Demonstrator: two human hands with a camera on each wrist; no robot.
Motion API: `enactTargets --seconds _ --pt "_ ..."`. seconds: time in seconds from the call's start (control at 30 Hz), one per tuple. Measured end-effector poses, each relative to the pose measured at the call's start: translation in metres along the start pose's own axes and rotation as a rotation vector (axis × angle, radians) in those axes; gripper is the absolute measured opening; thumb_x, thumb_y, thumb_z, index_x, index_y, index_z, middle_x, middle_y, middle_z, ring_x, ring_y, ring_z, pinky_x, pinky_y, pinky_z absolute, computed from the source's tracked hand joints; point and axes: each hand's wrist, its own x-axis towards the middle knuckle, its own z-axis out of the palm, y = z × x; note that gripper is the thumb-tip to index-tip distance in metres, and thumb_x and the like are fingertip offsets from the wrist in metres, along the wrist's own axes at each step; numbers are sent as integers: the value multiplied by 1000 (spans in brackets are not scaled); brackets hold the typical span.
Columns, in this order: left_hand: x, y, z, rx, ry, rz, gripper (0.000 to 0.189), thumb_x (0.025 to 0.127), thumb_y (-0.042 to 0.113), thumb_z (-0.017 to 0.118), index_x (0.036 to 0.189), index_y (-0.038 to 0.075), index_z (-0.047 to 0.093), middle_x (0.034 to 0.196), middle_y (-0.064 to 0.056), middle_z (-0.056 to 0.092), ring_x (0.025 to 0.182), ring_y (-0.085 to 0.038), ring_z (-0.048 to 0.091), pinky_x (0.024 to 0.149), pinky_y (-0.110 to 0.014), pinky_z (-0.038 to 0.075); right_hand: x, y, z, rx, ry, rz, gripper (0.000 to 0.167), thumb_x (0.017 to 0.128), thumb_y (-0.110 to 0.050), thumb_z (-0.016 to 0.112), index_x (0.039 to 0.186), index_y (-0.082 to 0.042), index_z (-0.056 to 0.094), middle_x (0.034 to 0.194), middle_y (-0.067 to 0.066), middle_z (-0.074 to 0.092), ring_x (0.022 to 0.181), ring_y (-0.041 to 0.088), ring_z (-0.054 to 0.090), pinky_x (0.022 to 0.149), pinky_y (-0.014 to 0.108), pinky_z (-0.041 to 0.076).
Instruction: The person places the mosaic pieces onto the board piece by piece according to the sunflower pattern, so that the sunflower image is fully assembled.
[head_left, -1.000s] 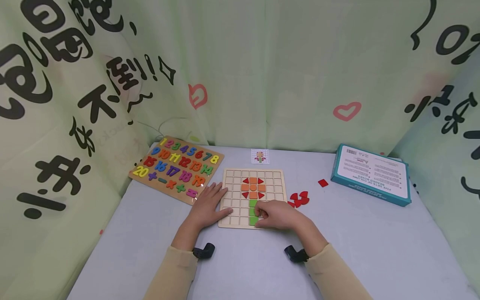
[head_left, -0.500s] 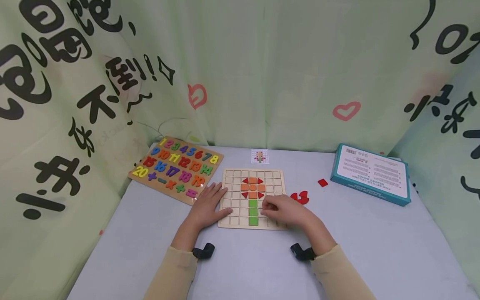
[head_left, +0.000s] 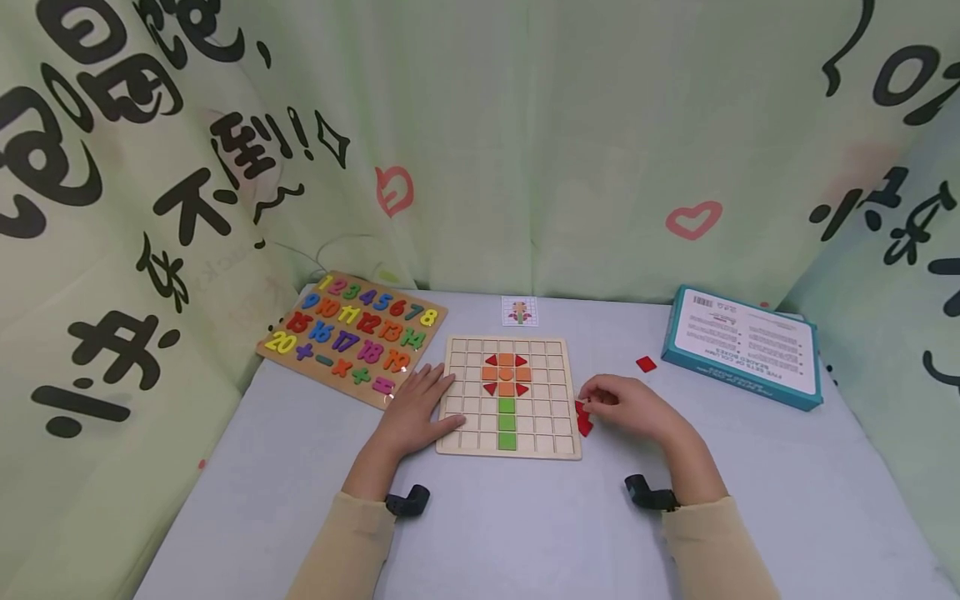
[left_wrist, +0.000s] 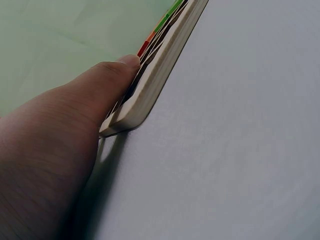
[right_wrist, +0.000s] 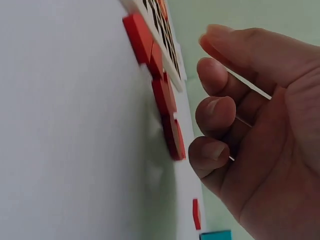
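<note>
A wooden grid board (head_left: 547, 417) lies in the middle of the table with orange tiles (head_left: 507, 361), small red triangles and a column of green tiles (head_left: 507, 423) in its cells. My left hand (head_left: 420, 408) rests with spread fingers at the board's left edge, thumb over its lower left corner. Off the board's right side, my right hand (head_left: 630, 406) hovers over loose red pieces (head_left: 583, 421), partly hiding them. In the right wrist view its fingers (right_wrist: 215, 112) are loosely bent with nothing between them, and the red pieces (right_wrist: 167, 97) lie beyond the fingertips.
A number puzzle board (head_left: 352, 333) lies at the back left, close to my left fingers. Behind the grid board is a small pattern card (head_left: 520, 311). A teal box (head_left: 742, 346) and a single red piece (head_left: 646, 364) lie to the right. Curtains hang behind the table.
My right hand has moved right, from the green tiles off the board to the loose red pieces. The green column is now uncovered. My left hand stays in place.
</note>
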Motion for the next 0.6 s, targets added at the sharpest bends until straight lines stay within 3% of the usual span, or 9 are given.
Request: enactTargets --seconds 0.2,0.5,0.6 --pt "0 1 0 7 5 5 82 87 69 56 153 23 39 164 -2 28 154 -26 17 125 -50 16 -4 15 -3 1 -56 33 31 85 -28 77 113 -22 66 88 2 57 87 20 54 69 28 50" --pt "-1 1 -1 0 8 9 81 87 68 56 152 22 40 164 -2 28 154 -27 18 125 -50 16 -1 14 6 -102 -69 45 56 76 -40 83 124 -23 60 83 2 53 82 17 52 64 29 44" --pt "-1 1 -2 3 9 11 81 87 69 56 152 22 40 164 -2 29 154 -27 19 125 -50 16 0 13 8 -128 -68 42 57 76 -41 83 124 -22 60 81 3 52 80 17 51 62 29 42"
